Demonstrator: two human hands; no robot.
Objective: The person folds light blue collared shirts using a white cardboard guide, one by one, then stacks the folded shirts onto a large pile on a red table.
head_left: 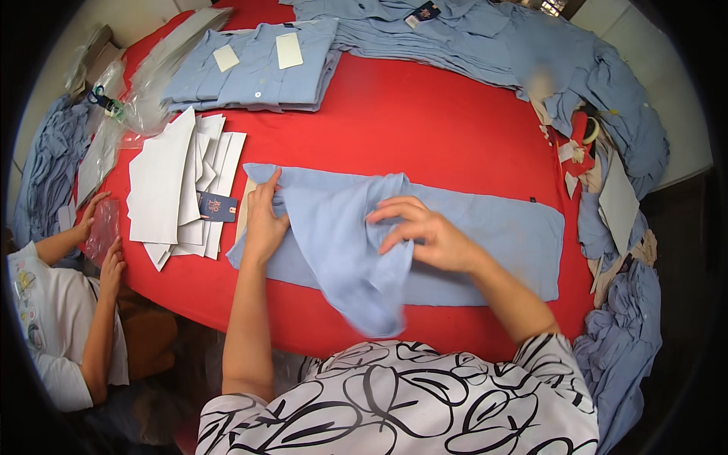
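A light blue shirt [485, 220], partly folded into a long strip, lies across the red-covered table in front of me. A loose flap of it, blurred at its tip, hangs slantwise between my hands toward the near side. At the strip's left end, my left hand [265, 227] grips the cloth, beside a beige strip of card or paper [244, 212] that shows at the edge. My right hand [428, 233] is over the middle, its curled fingers holding the flap. Part of the cloth under the fingers is hidden.
White card sheets [163, 182] with a dark blue tag [218, 207] lie left. Folded shirts [250, 68] and clear bags [163, 68] are at the back left. Blue garments [470, 42] line the far and right edges. At left, another person's hands [110, 262] hold a clear bag.
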